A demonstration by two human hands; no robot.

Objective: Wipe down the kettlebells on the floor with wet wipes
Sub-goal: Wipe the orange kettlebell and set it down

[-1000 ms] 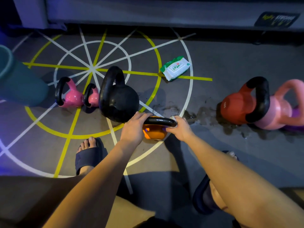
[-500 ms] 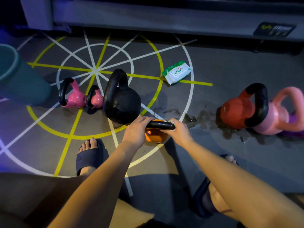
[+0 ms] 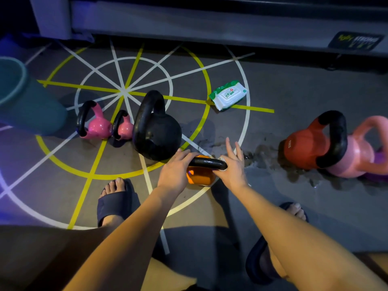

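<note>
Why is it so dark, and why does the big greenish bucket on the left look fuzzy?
Head view: dim light, with a purple-blue glow at the left edge; the teal round bucket sits at the wide lens's edge, stretched and soft; light glints off the orange kettlebell with black handle.

Grey line-marked floor — kettlebells, wipes pack, teal bucket, wet patches

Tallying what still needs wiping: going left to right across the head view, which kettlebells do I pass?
larger pink kettlebell → small pink kettlebell → black kettlebell → orange kettlebell → red kettlebell → pale pink kettlebell
</note>
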